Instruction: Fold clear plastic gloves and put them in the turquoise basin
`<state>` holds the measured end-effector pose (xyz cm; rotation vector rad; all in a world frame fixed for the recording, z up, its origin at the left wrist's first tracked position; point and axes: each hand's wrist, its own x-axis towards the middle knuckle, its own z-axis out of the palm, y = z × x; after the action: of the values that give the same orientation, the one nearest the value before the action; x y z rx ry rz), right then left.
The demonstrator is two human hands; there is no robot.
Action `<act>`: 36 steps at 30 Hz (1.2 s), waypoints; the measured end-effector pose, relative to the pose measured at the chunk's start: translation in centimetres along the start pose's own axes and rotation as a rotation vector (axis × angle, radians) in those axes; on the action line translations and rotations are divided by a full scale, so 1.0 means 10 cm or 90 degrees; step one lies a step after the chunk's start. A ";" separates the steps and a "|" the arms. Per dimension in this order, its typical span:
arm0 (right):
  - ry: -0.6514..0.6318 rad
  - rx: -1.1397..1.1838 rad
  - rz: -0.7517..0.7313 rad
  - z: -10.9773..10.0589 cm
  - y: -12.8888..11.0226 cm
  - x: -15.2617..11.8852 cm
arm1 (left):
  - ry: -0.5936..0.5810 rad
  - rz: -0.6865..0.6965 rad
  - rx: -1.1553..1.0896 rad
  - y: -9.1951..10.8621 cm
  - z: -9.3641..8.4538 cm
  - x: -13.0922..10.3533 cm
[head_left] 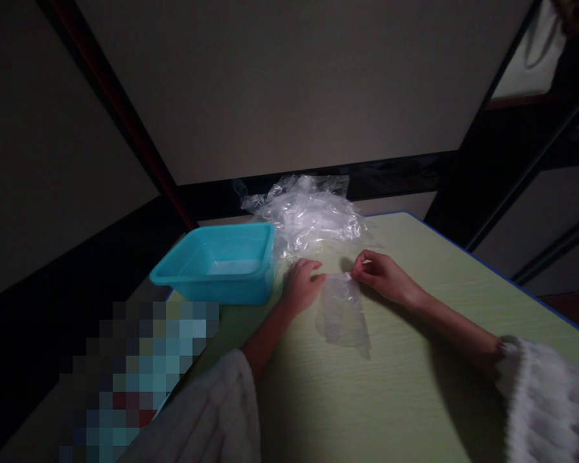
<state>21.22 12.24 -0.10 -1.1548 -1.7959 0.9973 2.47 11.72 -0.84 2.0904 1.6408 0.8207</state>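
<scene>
A small clear plastic bag (343, 315) hangs or lies over the tabletop with its upper edge stretched between my two hands. At its upper left corner is my left hand (302, 283), fingers curved and the thumb tip against the film. My right hand (379, 275) pinches the upper right corner between thumb and fingertips. Beyond my hands lies a crumpled heap of clear plastic bags (313, 215). To the left of my left hand stands a turquoise plastic basin (231, 289), with something pale and flat on its bottom that I cannot make out.
The light yellow-green table (415, 379) has a blue edge. A dark-trimmed wall or cabinet panel (309, 83) rises behind it. At the lower left, a blurred-out patch (159, 360) hides what is beside the table.
</scene>
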 end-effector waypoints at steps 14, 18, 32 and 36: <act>0.033 0.107 0.042 0.02 -0.01 -0.02 | -0.023 -0.034 -0.152 0.00 0.03 0.14; 0.051 0.107 0.048 0.01 -0.02 -0.03 | -0.037 -0.026 -0.261 0.01 0.06 0.17; 0.017 0.120 0.048 0.06 -0.11 -0.09 | -0.088 -0.031 -0.468 0.03 0.04 0.11; -0.015 0.117 0.052 0.04 -0.15 -0.12 | -0.105 -0.044 -0.488 0.01 0.07 0.10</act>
<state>20.68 10.63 0.85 -1.1127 -1.6479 1.2017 3.17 12.69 -1.07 1.5006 1.0606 1.0151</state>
